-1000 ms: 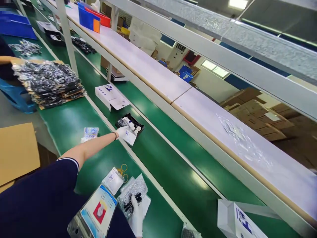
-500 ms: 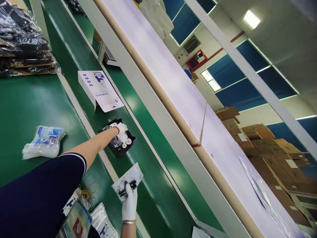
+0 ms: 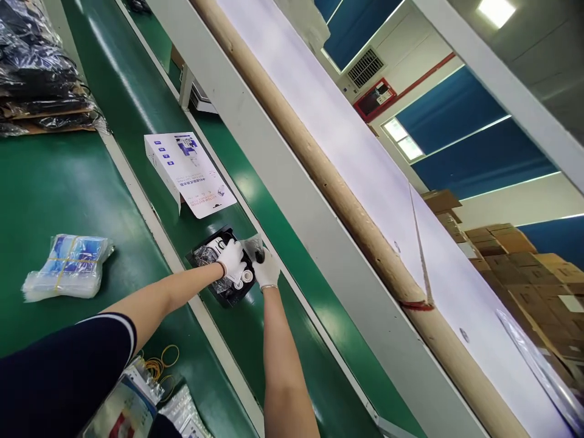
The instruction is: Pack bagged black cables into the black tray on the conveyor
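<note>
A black tray (image 3: pixel 222 298) on the green conveyor belt holds clear-bagged parts, a white cylindrical part (image 3: pixel 214 245) and white rings (image 3: pixel 247 276). My left hand (image 3: pixel 232 260), in a white glove, reaches into it with fingers curled down among the contents; what they grip is hidden. At the tray's far right corner is my right hand (image 3: pixel 267 267), gloved too, closed on a clear plastic bag (image 3: pixel 252 244) with a black part inside. The bag is tilted up over the tray's edge, close to my left fingers.
Beyond the tray lies a white printed carton (image 3: pixel 196 176), its flap raised. A banded stack of plastic bags (image 3: pixel 75 264) is on the left table, near a pile of wrapped dark goods (image 3: pixel 41 79). Rubber bands (image 3: pixel 157 365) lie nearby. A grey beam (image 3: pixel 292 188) runs along the right.
My right hand has moved up from below the tray to its right corner, carrying the plastic bag. My left hand has stayed at the tray. The view has shifted slightly.
</note>
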The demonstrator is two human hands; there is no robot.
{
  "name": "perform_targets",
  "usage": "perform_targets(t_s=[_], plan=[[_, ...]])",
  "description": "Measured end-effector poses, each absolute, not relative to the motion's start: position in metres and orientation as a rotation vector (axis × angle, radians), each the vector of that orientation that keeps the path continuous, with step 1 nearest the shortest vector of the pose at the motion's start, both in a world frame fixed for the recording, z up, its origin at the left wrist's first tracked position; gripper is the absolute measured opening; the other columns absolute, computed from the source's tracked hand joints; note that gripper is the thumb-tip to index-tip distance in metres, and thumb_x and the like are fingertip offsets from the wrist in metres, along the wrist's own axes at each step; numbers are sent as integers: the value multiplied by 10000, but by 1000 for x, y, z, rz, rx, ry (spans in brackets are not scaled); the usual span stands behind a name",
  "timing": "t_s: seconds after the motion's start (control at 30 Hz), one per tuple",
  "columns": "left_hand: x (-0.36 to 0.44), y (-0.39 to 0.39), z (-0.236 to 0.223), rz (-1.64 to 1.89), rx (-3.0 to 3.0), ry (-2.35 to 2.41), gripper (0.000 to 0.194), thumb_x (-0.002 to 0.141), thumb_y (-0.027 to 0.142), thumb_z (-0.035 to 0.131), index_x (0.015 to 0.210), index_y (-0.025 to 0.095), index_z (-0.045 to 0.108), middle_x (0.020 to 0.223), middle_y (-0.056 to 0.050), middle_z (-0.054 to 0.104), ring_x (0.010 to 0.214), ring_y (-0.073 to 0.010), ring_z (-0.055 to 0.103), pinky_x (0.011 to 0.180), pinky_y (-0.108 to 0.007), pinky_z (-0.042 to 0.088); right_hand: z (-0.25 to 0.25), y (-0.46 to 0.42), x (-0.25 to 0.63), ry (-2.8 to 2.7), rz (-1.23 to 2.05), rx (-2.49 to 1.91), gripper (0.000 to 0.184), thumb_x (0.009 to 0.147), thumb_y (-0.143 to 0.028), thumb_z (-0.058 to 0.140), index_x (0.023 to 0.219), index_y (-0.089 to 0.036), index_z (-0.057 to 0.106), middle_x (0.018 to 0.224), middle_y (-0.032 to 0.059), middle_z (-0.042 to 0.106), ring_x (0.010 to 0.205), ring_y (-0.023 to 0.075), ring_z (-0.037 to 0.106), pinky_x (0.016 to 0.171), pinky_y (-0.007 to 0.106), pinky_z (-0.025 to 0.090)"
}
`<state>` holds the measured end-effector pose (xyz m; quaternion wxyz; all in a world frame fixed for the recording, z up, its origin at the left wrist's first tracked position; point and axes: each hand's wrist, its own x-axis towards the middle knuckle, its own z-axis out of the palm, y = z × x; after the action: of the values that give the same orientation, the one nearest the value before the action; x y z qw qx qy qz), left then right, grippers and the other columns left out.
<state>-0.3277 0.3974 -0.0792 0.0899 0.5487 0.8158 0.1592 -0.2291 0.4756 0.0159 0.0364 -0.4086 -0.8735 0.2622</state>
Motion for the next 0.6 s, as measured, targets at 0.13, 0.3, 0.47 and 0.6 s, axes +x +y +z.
perform_targets(t_s=[0.13,0.3,0.47,0.6], plan=[[-308,379,-80,720,1552,2450,363,837,303,545,1042,56,714,1049,-258,634,1090,-383,485,1059,-544,228,-6,474,-265,-2806,816,-1228,522,739,-168,590,1259,-147,629,1301,174,593,1259,362,461,1060,475,344],[-299,380,-89,838,1343,2459,406,827,150,488,1184,26,637,1270,-249,573,1182,-357,509,1071,-512,304,-33,477,-254,-2838,868,-1308,631,820,-322,585,1414,-129,495,1475,177,447,1397,384,305,1130,532,240],[-291,384,-90,1278,1212,2380,416,825,72,441,1202,82,617,1384,-156,528,1286,-247,471,1128,-405,344,-56,485,-222,-2857,737,-1447,851,857,-574,530,1528,-113,284,1592,197,216,1471,382,158,1175,557,116],[-274,368,-72,1362,1226,2367,377,871,111,435,1193,98,631,1347,-148,569,1263,-252,499,1147,-433,342,-60,491,-207,-2805,754,-1500,821,864,-601,516,1503,-113,350,1576,224,245,1475,356,186,1183,552,73]])
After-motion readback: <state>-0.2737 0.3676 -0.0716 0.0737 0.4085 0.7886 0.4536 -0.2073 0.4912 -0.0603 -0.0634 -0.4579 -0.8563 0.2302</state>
